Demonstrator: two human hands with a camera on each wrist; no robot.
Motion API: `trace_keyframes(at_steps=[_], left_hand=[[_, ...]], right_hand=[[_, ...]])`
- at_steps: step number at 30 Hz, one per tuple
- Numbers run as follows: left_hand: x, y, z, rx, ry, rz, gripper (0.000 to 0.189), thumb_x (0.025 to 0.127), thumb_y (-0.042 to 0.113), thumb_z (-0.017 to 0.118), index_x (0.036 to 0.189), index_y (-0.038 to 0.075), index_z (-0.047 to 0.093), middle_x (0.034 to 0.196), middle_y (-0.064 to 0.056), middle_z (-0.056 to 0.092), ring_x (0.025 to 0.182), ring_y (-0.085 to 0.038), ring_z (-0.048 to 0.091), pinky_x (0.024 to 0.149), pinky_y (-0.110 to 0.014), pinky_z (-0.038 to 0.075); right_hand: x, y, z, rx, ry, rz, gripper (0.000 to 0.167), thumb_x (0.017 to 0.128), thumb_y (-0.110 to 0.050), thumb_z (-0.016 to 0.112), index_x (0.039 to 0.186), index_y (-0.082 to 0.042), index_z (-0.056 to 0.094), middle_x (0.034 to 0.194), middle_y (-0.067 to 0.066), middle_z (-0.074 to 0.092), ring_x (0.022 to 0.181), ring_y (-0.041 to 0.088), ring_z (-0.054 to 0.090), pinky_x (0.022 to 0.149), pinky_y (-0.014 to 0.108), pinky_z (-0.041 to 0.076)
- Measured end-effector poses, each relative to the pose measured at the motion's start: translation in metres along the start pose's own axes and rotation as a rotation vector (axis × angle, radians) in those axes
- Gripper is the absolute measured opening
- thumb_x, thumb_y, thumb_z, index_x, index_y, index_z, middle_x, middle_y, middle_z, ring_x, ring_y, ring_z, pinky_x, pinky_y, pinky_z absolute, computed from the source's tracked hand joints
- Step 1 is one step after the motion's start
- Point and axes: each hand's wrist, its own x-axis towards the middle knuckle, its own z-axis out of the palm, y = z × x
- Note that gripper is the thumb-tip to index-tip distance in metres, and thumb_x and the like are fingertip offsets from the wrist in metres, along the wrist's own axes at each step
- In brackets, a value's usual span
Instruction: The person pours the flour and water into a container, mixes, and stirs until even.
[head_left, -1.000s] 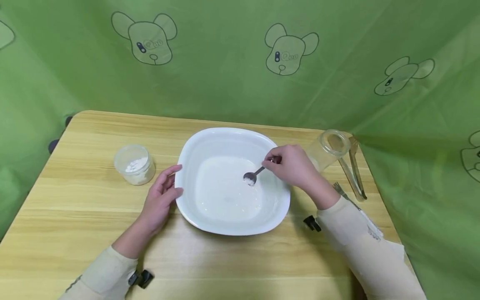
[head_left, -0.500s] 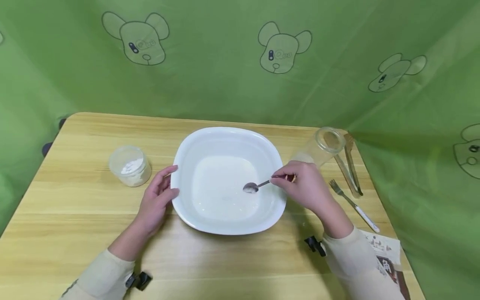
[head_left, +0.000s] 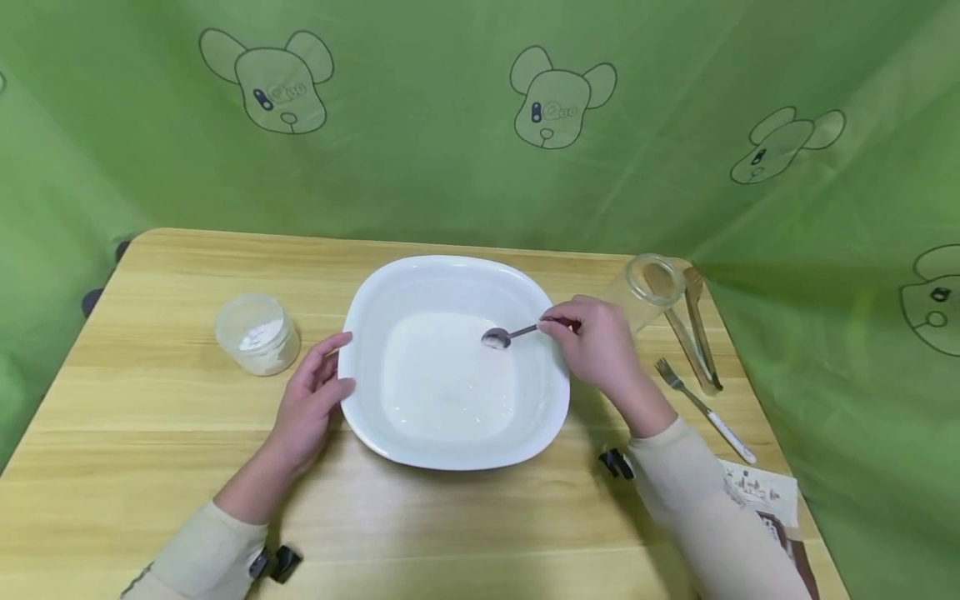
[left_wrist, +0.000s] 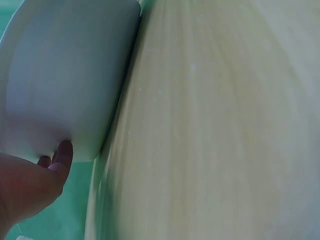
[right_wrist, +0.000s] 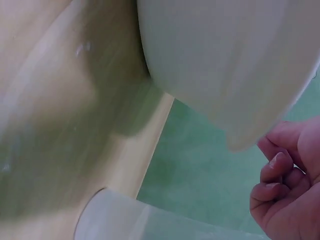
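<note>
The large white basin [head_left: 450, 453] stands in the middle of the table. My left hand [head_left: 307, 412] rests against its left side, thumb and fingertips touching the outer wall, as the left wrist view also shows with the basin [left_wrist: 60, 75]. Over the right rim my right hand [head_left: 596, 346] pinches the handle of a metal spoon [head_left: 497, 338]; its bowl hangs inside the basin with some white stuff in it. In the right wrist view the curled fingers of my right hand [right_wrist: 287, 185] show, while the spoon is hidden.
A clear tub [head_left: 258, 335] with white powdery contents stands left of the basin. On the right are a glass jar [head_left: 637, 292], metal tongs [head_left: 693, 333], a fork [head_left: 705, 408] and a printed packet [head_left: 765, 496]. A green curtain [head_left: 420, 183] hangs behind the table.
My right hand first came down and toward me with the spoon, then moved back up and away over the basin. The spoon turned more level. My left hand stays at the basin.
</note>
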Motion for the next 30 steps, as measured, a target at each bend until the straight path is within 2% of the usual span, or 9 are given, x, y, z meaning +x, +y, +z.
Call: trace_keyframes(at_steps=[3,8,10,13,18,21,24,28,30], left_hand=[[0.000,0.000,-0.001,-0.001,0.001,0.001,0.059,0.091,-0.010,0.049,0.147,0.002,0.041,0.145,-0.023,0.046,0.126,-0.032,0.049,0.094,-0.031,0.053],[-0.001,0.000,-0.001,-0.003,0.004,0.006,0.059,0.091,-0.011,0.049,0.147,0.002,0.041,0.145,-0.024,0.045,0.127,-0.033,0.048,0.093,-0.030,0.053],[0.000,0.000,-0.001,-0.004,0.003,0.008,0.059,0.090,-0.011,0.049,0.147,0.002,0.041,0.145,-0.025,0.045,0.126,-0.034,0.048,0.093,-0.030,0.053],[0.000,0.000,-0.001,-0.005,-0.002,0.010,0.059,0.090,-0.011,0.049,0.147,0.002,0.041,0.145,-0.026,0.045,0.126,-0.035,0.048,0.092,-0.030,0.054],[0.000,-0.001,-0.001,-0.002,-0.005,0.009,0.059,0.091,-0.011,0.049,0.147,0.002,0.041,0.145,-0.026,0.045,0.126,-0.035,0.049,0.092,-0.031,0.054],[0.000,-0.001,-0.001,0.000,-0.005,0.011,0.059,0.090,-0.011,0.049,0.147,0.002,0.041,0.144,-0.025,0.046,0.125,-0.033,0.049,0.092,-0.031,0.054],[0.001,-0.001,-0.001,0.000,-0.005,0.008,0.059,0.090,-0.010,0.050,0.147,0.002,0.041,0.143,-0.024,0.047,0.124,-0.032,0.050,0.092,-0.031,0.054],[0.000,-0.001,0.000,-0.003,-0.001,0.003,0.058,0.090,-0.010,0.050,0.147,0.002,0.041,0.143,-0.024,0.047,0.124,-0.031,0.051,0.092,-0.031,0.054],[0.000,-0.001,0.000,-0.003,-0.001,0.003,0.059,0.090,-0.010,0.050,0.147,0.003,0.041,0.144,-0.023,0.047,0.124,-0.029,0.051,0.092,-0.031,0.054]], right_hand=[[0.000,0.001,-0.005,0.011,-0.065,0.022,0.007,0.087,-0.010,0.078,0.087,-0.003,0.079,0.072,0.002,0.064,0.060,0.017,0.051,0.052,0.032,0.045],[-0.004,-0.007,-0.022,0.038,-0.285,0.087,0.006,0.089,-0.012,0.076,0.086,-0.008,0.078,0.071,-0.002,0.062,0.063,0.017,0.052,0.055,0.031,0.046],[-0.004,-0.010,-0.027,0.044,-0.350,0.111,0.006,0.089,-0.012,0.075,0.085,-0.009,0.078,0.070,-0.002,0.061,0.063,0.017,0.051,0.055,0.031,0.045],[-0.002,-0.012,-0.028,0.021,-0.336,0.135,0.005,0.089,-0.010,0.074,0.084,-0.010,0.077,0.071,-0.001,0.061,0.063,0.018,0.051,0.054,0.033,0.045],[0.009,-0.009,-0.014,-0.057,-0.132,0.138,0.005,0.089,-0.010,0.075,0.085,-0.008,0.078,0.075,0.003,0.063,0.063,0.020,0.052,0.056,0.035,0.044],[0.015,-0.009,-0.004,-0.069,-0.085,0.128,0.006,0.090,-0.012,0.075,0.086,-0.008,0.078,0.077,0.004,0.066,0.065,0.020,0.054,0.058,0.034,0.045],[0.017,-0.013,-0.001,-0.023,-0.157,0.147,0.006,0.090,-0.012,0.075,0.087,-0.009,0.078,0.076,0.002,0.066,0.065,0.019,0.054,0.058,0.034,0.046],[0.017,-0.018,-0.009,0.024,-0.348,0.177,0.004,0.089,-0.012,0.075,0.086,-0.010,0.077,0.071,-0.002,0.063,0.065,0.018,0.054,0.059,0.034,0.047],[0.018,-0.018,-0.014,0.015,-0.405,0.183,0.004,0.089,-0.012,0.075,0.086,-0.010,0.077,0.070,-0.002,0.063,0.065,0.018,0.054,0.060,0.034,0.047]])
